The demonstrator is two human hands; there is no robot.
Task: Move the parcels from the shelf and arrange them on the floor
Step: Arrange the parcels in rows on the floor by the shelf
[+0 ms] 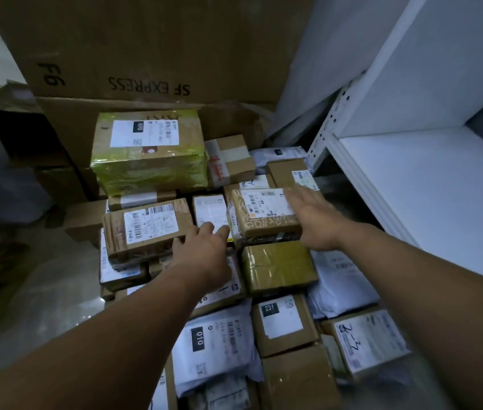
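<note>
Floor (54, 294) beside white shelf (411, 179), crowded with parcels (278, 267). Arms stretched forward: left hand (204, 253) and right hand (317, 223), fingers straight, flanking patterned box (263, 217) atop the pile, right palm against its side.

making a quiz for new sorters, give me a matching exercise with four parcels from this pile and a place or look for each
Things:
1. SF EXPRESS carton
2. 010 mailer
3. 231 box
4. patterned box

Matches:
a. touched by the right hand
b. white plastic bag
c. at the very back, print upside down
d. plain brown cardboard, right of the 010 mailer

Pairs: 1-c; 2-b; 3-d; 4-a
</note>
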